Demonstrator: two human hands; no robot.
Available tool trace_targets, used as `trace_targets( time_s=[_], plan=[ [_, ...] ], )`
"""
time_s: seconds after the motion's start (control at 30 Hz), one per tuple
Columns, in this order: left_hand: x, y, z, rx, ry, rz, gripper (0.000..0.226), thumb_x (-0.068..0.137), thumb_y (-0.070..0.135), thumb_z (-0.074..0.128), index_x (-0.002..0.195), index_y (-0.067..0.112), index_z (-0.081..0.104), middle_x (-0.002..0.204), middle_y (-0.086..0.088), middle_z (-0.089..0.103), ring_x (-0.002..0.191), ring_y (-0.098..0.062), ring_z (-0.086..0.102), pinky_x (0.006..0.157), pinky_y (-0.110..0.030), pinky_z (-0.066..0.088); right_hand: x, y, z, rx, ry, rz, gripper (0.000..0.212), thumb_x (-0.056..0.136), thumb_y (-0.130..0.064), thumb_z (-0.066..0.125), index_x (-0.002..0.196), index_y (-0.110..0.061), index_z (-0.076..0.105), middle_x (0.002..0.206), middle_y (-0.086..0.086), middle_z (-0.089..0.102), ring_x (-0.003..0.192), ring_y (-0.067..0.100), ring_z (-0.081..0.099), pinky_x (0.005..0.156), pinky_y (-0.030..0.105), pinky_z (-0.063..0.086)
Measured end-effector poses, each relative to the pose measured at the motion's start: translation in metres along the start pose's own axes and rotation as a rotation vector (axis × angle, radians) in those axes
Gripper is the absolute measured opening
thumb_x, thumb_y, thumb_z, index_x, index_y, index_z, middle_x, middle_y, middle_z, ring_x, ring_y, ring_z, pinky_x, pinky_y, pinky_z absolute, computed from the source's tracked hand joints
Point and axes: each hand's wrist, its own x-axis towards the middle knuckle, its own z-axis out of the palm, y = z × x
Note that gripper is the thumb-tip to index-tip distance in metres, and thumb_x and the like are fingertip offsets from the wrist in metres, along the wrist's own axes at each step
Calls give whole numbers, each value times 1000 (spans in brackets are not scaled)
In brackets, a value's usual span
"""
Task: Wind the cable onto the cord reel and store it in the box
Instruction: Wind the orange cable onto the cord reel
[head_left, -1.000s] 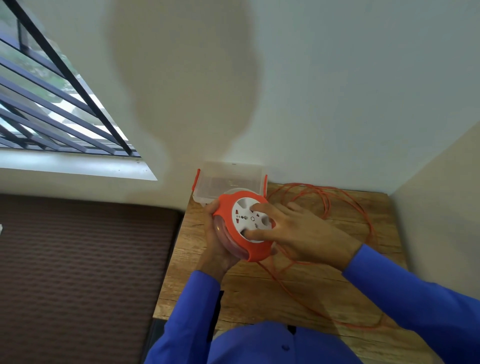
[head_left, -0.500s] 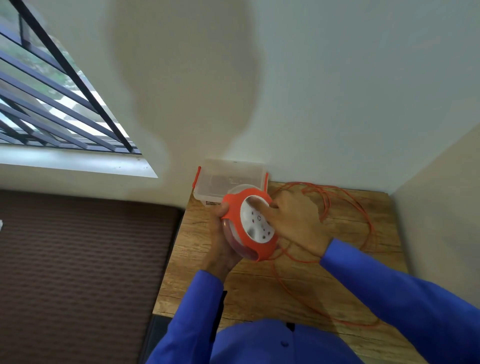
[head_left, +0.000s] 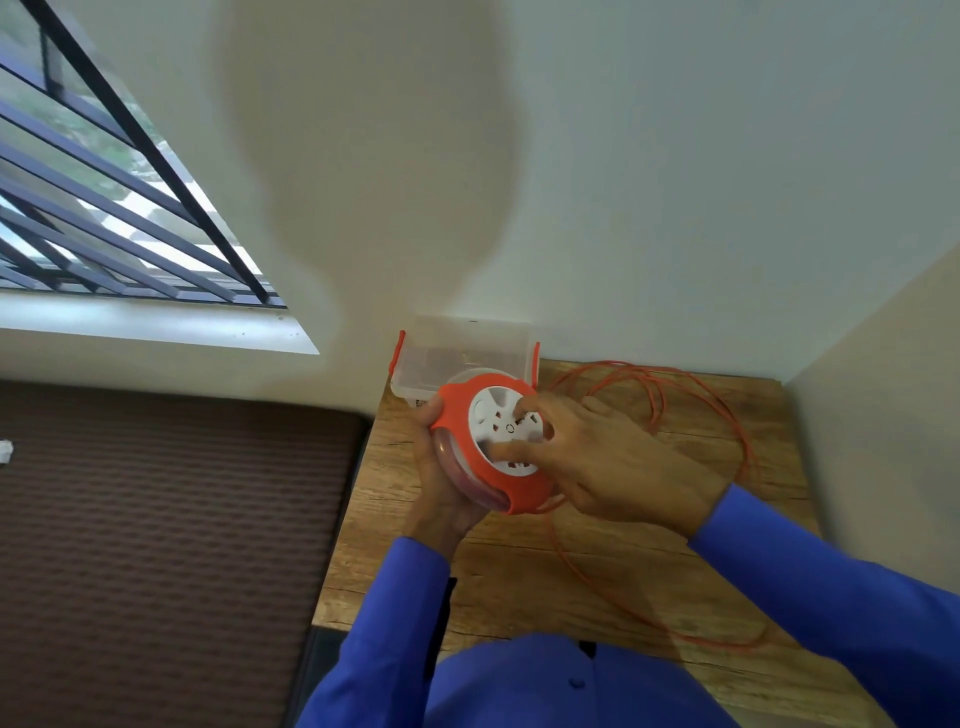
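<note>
An orange cord reel (head_left: 467, 415) with a white socket face is held tilted above the wooden table (head_left: 597, 561). My left hand (head_left: 441, 483) grips its back and rim from below. My right hand (head_left: 608, 457) lies on the white face, fingers pressed into its recesses. The thin orange cable (head_left: 691, 415) runs off the reel's lower edge and lies in loose loops across the table's right half. A clear plastic box (head_left: 457, 358) with orange side clips stands open against the wall, just behind the reel.
A wall closes the table's far side and another its right side. A dark brown ribbed mat (head_left: 171, 545) lies left of the table. A barred window (head_left: 104, 208) with a white sill is at upper left.
My right hand has shifted around the white face, from the upper edge half a second ago to fingers spread across its middle. The reel has tilted slightly. The cable loops have shifted a little.
</note>
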Motion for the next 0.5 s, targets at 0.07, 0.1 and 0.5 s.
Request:
trace_targets(
  time_s=[0.07, 0.1, 0.5],
  plan=[
    [1, -3, -3, -19, -30, -23, 80, 88, 77, 59, 133, 13, 77, 125, -19, 79, 113, -37, 77, 88, -51, 64, 1, 3, 1, -109, -31, -26, 69, 92, -44, 74, 152, -48, 41, 162, 13, 46, 124, 32, 64, 93, 45, 55],
    [1, -5, -3, -31, -46, -39, 80, 89, 77, 58, 134, 13, 76, 126, -20, 78, 114, -37, 76, 88, -52, 64, 4, 5, 0, -149, -67, -34, 73, 88, -48, 78, 151, -49, 41, 165, 13, 44, 126, 33, 63, 95, 47, 53],
    [-3, -8, 5, 44, -83, -4, 69, 89, 71, 63, 133, 21, 78, 126, -10, 81, 115, -28, 78, 88, -44, 65, 38, -8, 3, 228, 122, 631, 77, 89, -85, 36, 67, -20, 71, 55, -5, 63, 46, 9, 55, 44, 23, 41]
  ],
)
